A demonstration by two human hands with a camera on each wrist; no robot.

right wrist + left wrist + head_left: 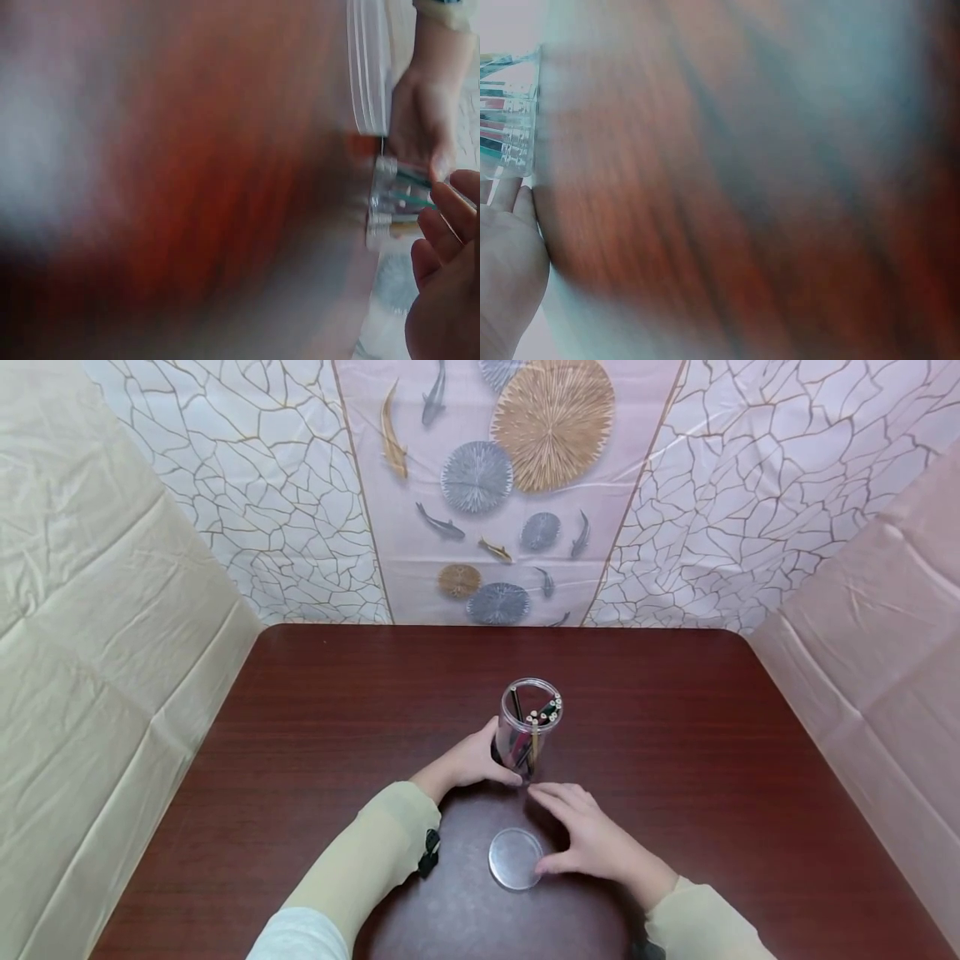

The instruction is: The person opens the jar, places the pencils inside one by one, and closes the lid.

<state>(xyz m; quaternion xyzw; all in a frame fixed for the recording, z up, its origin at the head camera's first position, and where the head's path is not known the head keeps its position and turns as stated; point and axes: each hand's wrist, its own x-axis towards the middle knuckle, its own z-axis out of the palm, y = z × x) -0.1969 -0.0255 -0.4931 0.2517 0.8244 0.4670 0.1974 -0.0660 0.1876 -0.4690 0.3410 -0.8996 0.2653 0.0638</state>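
Note:
A clear plastic jar (517, 739) stands upright with several pencils (534, 727) inside, their ends near the open rim. My left hand (474, 758) holds it low on its left side, thumb across the front and fingers partly hidden behind. In the left wrist view, the jar (514, 112) shows at the edge beside the left hand (510, 262). The right hand (585, 833) is spread in front of the jar, fingers extended towards its base. Its thumb is at the right edge of a round clear lid (515, 858) lying on the table.
The dark red-brown table (360, 693) has rounded far corners. A patterned cloth (480, 543) hangs behind it, and pale cloth walls (135, 585) line both sides. A small black device (429, 853) sits at the left sleeve.

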